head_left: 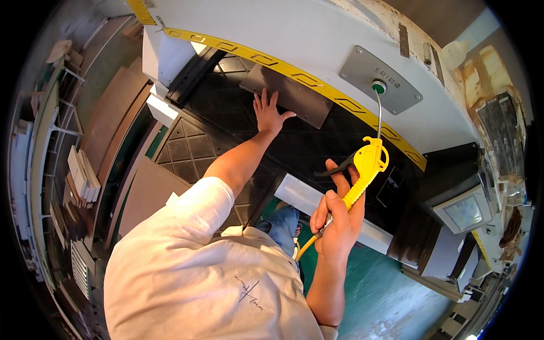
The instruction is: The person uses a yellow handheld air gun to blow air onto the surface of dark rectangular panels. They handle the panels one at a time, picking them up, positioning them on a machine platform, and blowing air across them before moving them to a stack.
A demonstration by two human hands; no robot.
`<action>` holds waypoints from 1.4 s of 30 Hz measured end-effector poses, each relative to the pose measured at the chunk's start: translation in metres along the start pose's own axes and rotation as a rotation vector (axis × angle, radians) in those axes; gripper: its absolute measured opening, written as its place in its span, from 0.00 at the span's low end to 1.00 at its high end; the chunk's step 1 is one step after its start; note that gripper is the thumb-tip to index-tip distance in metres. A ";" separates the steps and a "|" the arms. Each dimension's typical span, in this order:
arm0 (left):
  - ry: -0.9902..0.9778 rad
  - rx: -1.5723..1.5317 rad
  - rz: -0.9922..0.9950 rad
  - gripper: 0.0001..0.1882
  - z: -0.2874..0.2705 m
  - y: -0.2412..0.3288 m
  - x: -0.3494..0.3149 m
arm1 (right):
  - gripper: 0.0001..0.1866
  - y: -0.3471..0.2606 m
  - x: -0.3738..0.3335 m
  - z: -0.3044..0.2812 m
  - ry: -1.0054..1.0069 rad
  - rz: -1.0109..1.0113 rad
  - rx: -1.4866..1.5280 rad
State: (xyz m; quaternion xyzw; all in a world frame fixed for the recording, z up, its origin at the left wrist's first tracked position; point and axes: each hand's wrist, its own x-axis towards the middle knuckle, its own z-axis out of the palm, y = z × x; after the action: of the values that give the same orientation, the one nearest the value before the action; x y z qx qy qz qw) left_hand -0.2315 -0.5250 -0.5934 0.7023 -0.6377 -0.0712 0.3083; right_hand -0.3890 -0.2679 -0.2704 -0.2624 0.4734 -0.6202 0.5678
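Note:
My left hand (270,114) lies on the left part of a flat brown panel (297,99), its fingers spread. The panel rests on the black machine bed (226,96), partly under the yellow-edged front of the machine. In my right hand (340,218) is a yellow air blow gun (368,164) with a black trigger, its fingers wrapped round the lower handle. The thin metal nozzle points up, and its tip appears to meet the green push button (379,86) on a grey metal plate (362,67). A yellow hose (306,247) runs down from the gun.
A small screen (463,209) stands at the right beside stacked dark boards (419,249). Brown boards (122,113) and pale strips (84,177) lie at the left. A white beam (300,192) edges the bed above the green floor (368,283).

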 end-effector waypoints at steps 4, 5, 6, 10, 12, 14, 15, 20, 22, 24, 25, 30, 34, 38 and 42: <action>0.015 -0.009 0.005 0.55 0.001 0.003 0.002 | 0.34 -0.001 0.000 0.001 0.025 -0.020 -0.004; 0.007 -0.013 0.013 0.55 0.001 0.003 0.003 | 0.34 -0.001 0.001 0.000 0.027 -0.014 0.006; 0.031 -0.002 0.023 0.55 0.000 0.004 0.003 | 0.33 -0.004 0.002 -0.001 0.032 -0.011 0.012; 0.081 0.023 0.042 0.53 0.005 0.001 0.004 | 0.33 -0.006 -0.001 -0.002 0.032 0.000 -0.036; 0.073 0.022 0.040 0.54 0.004 -0.001 0.005 | 0.33 -0.002 -0.010 -0.015 -0.014 0.028 -0.097; 0.051 0.014 0.028 0.55 0.006 -0.001 0.003 | 0.33 0.007 -0.028 -0.032 -0.024 0.093 -0.113; 0.049 0.010 0.027 0.55 0.006 -0.003 0.004 | 0.33 0.016 -0.036 -0.044 -0.021 0.093 -0.117; 0.068 0.034 0.029 0.55 0.005 0.003 0.001 | 0.29 0.056 -0.086 -0.116 0.049 0.351 -0.181; 0.071 0.031 0.037 0.56 0.006 0.004 0.003 | 0.30 0.070 -0.107 -0.138 0.069 0.386 -0.160; 0.078 0.052 0.021 0.58 0.006 0.001 0.002 | 0.33 0.085 -0.126 -0.155 0.110 0.427 -0.043; 0.080 0.049 0.026 0.58 0.007 0.000 0.002 | 0.33 0.087 -0.133 -0.159 0.112 0.422 -0.041; 0.081 0.031 0.020 0.60 -0.001 0.005 -0.008 | 0.36 0.096 -0.157 -0.175 0.121 0.435 0.224; 0.061 0.031 0.084 0.52 -0.008 0.013 -0.046 | 0.36 0.105 -0.159 -0.188 0.069 0.386 0.389; -0.129 0.168 0.266 0.40 -0.018 0.016 -0.103 | 0.37 0.111 -0.158 -0.192 0.022 0.433 0.445; -0.160 0.169 0.294 0.35 -0.033 0.024 -0.135 | 0.39 0.106 -0.146 -0.183 -0.029 0.520 0.318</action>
State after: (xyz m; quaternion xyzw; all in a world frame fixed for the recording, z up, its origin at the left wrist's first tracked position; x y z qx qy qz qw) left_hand -0.2596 -0.3866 -0.5942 0.6172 -0.7595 -0.0270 0.2038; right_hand -0.4666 -0.0657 -0.4085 -0.0494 0.4135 -0.5166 0.7481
